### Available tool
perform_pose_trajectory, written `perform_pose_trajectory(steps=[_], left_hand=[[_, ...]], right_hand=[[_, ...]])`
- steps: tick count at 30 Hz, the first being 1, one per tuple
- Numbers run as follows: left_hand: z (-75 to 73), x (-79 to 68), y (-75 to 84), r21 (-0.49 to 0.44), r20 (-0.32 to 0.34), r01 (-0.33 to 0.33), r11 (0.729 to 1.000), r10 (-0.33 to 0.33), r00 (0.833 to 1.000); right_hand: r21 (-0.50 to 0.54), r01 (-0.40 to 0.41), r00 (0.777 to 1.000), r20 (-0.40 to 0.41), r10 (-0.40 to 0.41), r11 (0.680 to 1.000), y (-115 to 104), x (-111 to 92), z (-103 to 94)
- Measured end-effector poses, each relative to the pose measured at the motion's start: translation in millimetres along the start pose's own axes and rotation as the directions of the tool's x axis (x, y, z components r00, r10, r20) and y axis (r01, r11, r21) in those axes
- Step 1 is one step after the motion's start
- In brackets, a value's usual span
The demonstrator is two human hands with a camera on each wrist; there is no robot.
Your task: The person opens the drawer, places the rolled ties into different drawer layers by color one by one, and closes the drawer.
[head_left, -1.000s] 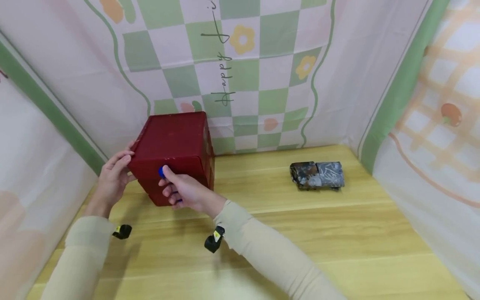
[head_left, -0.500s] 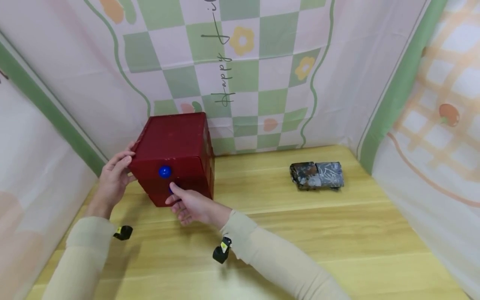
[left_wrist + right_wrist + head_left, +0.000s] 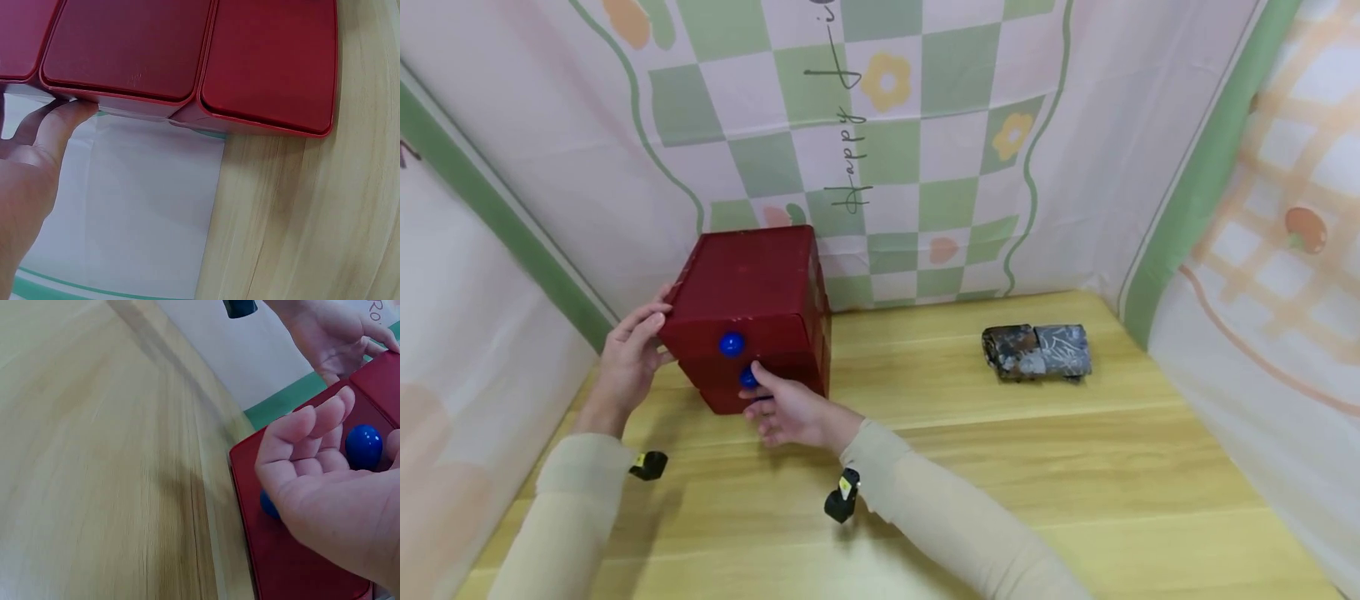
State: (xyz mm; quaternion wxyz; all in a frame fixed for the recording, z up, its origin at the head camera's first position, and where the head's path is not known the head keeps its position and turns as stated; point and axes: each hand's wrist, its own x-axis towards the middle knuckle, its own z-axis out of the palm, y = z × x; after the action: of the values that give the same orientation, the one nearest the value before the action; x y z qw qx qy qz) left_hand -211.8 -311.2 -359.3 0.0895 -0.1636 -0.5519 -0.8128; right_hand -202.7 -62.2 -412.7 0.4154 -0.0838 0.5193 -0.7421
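From my end: red box [image 3: 741,287] sits at the rear left of the tabletop [image 3: 1037,475], just in front of the patterned cloth [image 3: 895,150]. Rolled bundle [image 3: 1036,352] lies well apart to its right, long axis left-right. Left hand [image 3: 628,358] touches the box's left side, fingers extended, not wrapped round. Right hand [image 3: 793,408] has its thumb at the middle knob [image 3: 748,377], fingers curved (can't tell if it's a firm pinch). That hand blocks much of the lower front from my head view; right wrist view shows the bottom knob [image 3: 269,505]. Top knob [image 3: 732,343] is in plain sight. Box stands upright, knob side facing the person; blocky, so I can't call a long axis. Readable writing: "Happy" in script, running vertically up the cloth.
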Motion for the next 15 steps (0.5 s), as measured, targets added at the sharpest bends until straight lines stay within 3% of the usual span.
perform_pose_trajectory(steps=[8, 15], left_hand=[[1.7, 1.6, 2.1, 0.016, -0.017, 0.001, 1.0, -0.001, 1.0], [2.1, -0.7, 1.8, 0.016, -0.024, 0.023, 1.0, -0.023, 0.999]], right_hand=[[-0.099, 0.004, 0.995, -0.095, -0.013, 0.995, -11.3, 2.2, 9.8], [-0.117, -0.001, 0.993, -0.116, -0.013, 0.993, -10.2, 2.2, 15.6]])
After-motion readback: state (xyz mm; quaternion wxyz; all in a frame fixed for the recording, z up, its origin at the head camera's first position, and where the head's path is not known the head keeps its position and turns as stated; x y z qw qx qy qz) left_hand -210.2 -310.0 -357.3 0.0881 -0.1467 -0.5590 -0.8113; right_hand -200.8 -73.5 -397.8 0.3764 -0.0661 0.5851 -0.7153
